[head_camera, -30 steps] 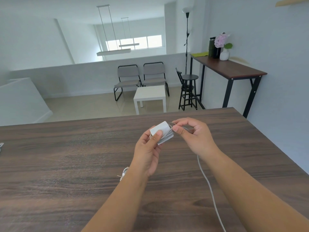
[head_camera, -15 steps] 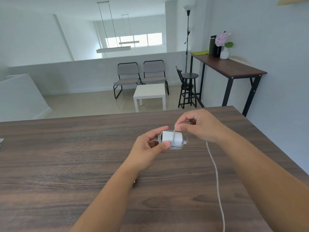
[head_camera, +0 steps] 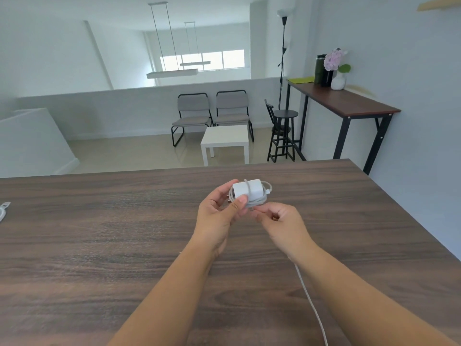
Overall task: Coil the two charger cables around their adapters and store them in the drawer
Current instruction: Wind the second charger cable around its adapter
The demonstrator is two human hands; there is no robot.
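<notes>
A white charger adapter point(head_camera: 252, 189) with several turns of white cable round it is held above the dark wooden table point(head_camera: 99, 245). My left hand point(head_camera: 219, 213) grips the adapter, thumb on its near face. Just below and right of it, my right hand point(head_camera: 282, 223) pinches the loose cable point(head_camera: 309, 298), which trails under my right forearm toward the table's near edge. A second white cable point(head_camera: 3, 208) lies at the far left edge of the view, mostly cut off. No drawer is in view.
The table's far edge runs across the middle of the view and its right edge slants down at the right. Beyond it stand two grey chairs point(head_camera: 212, 113), a white side table point(head_camera: 225, 141), a black stool point(head_camera: 284, 131) and a tall desk point(head_camera: 344, 103).
My right hand has carried the cable from above the adapter over it and down to its near side, adding a turn. My left hand has turned the adapter slightly.
</notes>
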